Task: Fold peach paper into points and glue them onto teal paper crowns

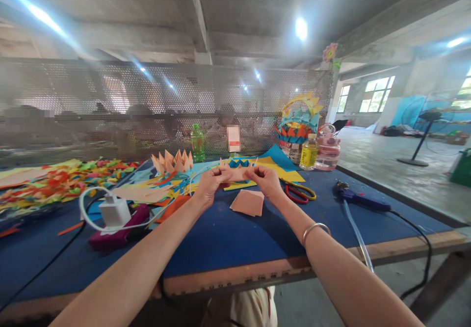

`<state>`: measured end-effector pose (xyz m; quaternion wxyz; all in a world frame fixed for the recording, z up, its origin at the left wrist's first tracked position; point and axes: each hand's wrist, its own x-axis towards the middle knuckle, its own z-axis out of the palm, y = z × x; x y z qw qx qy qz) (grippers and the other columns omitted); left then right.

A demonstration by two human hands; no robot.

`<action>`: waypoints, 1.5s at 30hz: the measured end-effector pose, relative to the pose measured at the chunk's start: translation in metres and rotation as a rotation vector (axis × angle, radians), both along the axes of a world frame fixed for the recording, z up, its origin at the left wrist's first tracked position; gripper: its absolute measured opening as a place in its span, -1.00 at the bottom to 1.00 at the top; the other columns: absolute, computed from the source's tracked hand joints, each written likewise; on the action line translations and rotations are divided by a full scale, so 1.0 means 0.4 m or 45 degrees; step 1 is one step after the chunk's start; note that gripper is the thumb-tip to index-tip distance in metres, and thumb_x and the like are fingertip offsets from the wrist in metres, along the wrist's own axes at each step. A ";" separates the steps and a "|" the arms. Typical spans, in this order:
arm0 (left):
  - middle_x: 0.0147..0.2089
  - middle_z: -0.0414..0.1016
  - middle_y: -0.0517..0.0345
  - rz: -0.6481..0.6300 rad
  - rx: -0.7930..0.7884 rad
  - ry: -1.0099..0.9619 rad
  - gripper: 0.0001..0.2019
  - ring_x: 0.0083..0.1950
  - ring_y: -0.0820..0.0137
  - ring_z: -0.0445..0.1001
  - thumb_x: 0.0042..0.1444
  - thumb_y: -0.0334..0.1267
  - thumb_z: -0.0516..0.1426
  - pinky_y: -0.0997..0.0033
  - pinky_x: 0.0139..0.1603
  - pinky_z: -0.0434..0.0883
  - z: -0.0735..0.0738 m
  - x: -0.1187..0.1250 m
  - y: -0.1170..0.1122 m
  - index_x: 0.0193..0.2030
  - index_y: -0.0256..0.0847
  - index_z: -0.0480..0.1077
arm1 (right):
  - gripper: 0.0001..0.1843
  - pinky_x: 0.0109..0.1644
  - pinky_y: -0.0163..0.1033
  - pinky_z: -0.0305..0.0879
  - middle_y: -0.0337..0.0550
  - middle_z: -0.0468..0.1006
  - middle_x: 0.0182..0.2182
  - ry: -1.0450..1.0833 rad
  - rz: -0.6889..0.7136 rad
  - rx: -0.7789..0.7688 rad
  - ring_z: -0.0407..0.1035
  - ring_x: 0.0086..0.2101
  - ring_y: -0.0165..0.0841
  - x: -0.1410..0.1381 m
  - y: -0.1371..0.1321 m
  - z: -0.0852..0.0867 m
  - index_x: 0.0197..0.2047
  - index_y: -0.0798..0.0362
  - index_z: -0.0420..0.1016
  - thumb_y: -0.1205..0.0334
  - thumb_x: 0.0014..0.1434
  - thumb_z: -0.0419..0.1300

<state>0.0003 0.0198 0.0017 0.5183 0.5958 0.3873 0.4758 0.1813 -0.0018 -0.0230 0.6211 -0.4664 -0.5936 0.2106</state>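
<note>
My left hand [214,180] and my right hand [265,180] pinch a piece of peach paper [239,174] between them, held above the table. Each hand grips one end of it, fingers closed. Just below lies a small stack of peach paper squares [248,203] on the blue tabletop. Behind the hands rest blue and yellow sheets and pointed folded paper. A ring of folded peach paper points [172,162] stands to the left of my left hand. Scissors with red and yellow handles [300,193] lie to the right of my right hand.
A glue gun [362,199] with a cord lies at right. A purple power strip [116,229] with a white charger [115,211] sits left, near heaped paper scraps [81,184]. Bottles [308,153] and a folded-paper basket [299,125] stand at the back before a perforated screen [165,101].
</note>
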 end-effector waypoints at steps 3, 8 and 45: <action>-0.09 0.48 0.07 -0.073 -0.039 0.010 -0.80 -0.17 0.36 0.51 0.25 -0.23 0.16 0.26 -0.18 0.51 0.002 0.004 -0.007 -0.05 -0.29 0.41 | -0.55 -0.40 -0.30 0.14 -0.29 0.34 -0.61 0.015 0.050 0.024 0.18 -0.52 -0.42 -0.002 -0.004 0.004 -0.57 0.04 0.36 -0.20 -0.12 0.26; -0.21 0.52 0.14 -0.138 -0.062 0.016 -0.92 -0.21 0.39 0.53 0.21 -0.34 0.20 0.30 -0.18 0.52 0.003 0.011 -0.018 -0.21 -0.33 0.44 | -0.58 -0.39 -0.30 0.11 -0.32 0.27 -0.62 0.012 0.068 0.051 0.11 -0.52 -0.44 -0.004 -0.006 0.007 -0.58 0.03 0.31 -0.16 -0.11 0.26; -0.33 0.50 0.22 -0.110 0.090 0.204 -0.85 -0.34 0.43 0.51 0.22 -0.27 0.20 0.36 -0.27 0.51 -0.013 0.009 -0.008 -0.30 -0.33 0.44 | -0.59 -0.45 -0.34 0.11 -0.32 0.34 -0.57 -0.171 0.114 -0.062 0.20 -0.49 -0.43 -0.003 0.014 -0.010 -0.46 0.06 0.37 -0.08 -0.14 0.36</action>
